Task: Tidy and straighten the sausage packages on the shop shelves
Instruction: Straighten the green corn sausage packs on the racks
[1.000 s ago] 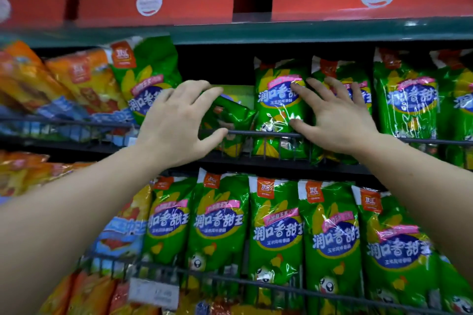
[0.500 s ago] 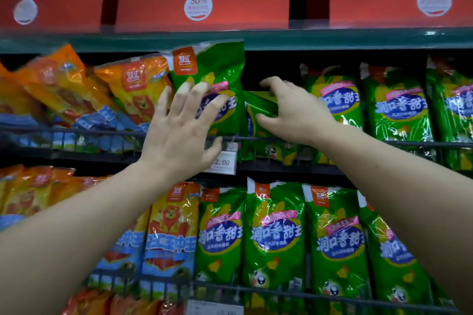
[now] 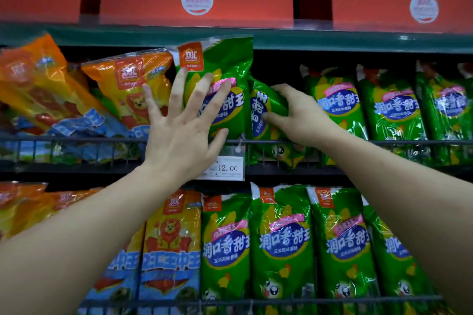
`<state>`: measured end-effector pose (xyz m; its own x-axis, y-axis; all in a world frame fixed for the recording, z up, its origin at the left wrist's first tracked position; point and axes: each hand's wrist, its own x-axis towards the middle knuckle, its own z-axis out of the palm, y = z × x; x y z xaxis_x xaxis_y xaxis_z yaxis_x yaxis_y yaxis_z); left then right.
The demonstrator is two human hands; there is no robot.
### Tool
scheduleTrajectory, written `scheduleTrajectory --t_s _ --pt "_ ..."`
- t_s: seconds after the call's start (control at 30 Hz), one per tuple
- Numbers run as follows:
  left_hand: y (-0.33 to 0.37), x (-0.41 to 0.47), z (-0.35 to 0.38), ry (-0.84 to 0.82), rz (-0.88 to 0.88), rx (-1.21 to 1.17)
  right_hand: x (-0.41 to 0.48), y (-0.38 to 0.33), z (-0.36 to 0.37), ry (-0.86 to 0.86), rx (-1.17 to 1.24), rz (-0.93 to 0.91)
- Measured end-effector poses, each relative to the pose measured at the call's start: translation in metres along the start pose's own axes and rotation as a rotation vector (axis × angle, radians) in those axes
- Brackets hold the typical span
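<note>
Head view: my open left hand braces the tall pack; at three o'clock my right hand grips the twisted pack; yanking could topple both.

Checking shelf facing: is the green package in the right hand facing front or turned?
Turned: the right hand grips the green package, its label angled sideways.

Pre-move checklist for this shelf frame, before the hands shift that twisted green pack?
1. Left hand flat on tall green pack: ok.
2. Right hand grips twisted green pack: ok.
3. Twisted pack label faces front: not ok, turned sideways.
4. Its base behind wire rail: cannot tell.
5. Orange packs upright: not ok, leaning.
6. Green row at right upright: ok.
</note>
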<state>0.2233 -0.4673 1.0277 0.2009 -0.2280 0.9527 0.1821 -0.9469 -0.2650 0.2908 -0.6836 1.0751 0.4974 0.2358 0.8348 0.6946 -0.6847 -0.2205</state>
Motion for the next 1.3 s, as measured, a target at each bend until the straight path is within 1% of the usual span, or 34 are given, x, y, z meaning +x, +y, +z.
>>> scheduleTrajectory --t_s 0.2,0.47,0.6,0.7,0.9,1.03,1.1,1.17,1.3 --pt "0.0 0.008 0.002 -0.032 -0.015 -0.011 -0.003 0.004 0.001 0.098 0.124 0.013" --pt "-0.009 0.014 0.006 -0.087 -0.065 0.009 -0.002 -0.003 0.004 0.225 0.08 0.134" --pt "-0.011 0.015 0.008 -0.111 -0.105 0.041 0.002 -0.005 0.0 0.26 0.2 0.193" --pt "-0.011 0.019 0.01 -0.139 -0.115 0.057 0.005 -0.008 -0.001 0.261 0.246 0.213" --pt "-0.013 0.03 0.019 -0.251 -0.103 0.032 0.009 -0.01 -0.005 0.298 0.362 0.264" --pt "-0.018 0.034 0.022 -0.288 -0.087 -0.01 0.019 -0.017 0.002 0.386 0.571 0.391" --pt "-0.021 0.034 0.024 -0.296 -0.083 -0.017 0.021 -0.021 0.007 0.346 0.562 0.398" --pt "-0.023 0.035 0.024 -0.306 -0.082 -0.03 0.019 -0.021 0.012 0.27 0.585 0.42" --pt "-0.024 0.041 0.026 -0.37 -0.063 -0.073 0.014 -0.016 0.007 0.211 0.631 0.537"
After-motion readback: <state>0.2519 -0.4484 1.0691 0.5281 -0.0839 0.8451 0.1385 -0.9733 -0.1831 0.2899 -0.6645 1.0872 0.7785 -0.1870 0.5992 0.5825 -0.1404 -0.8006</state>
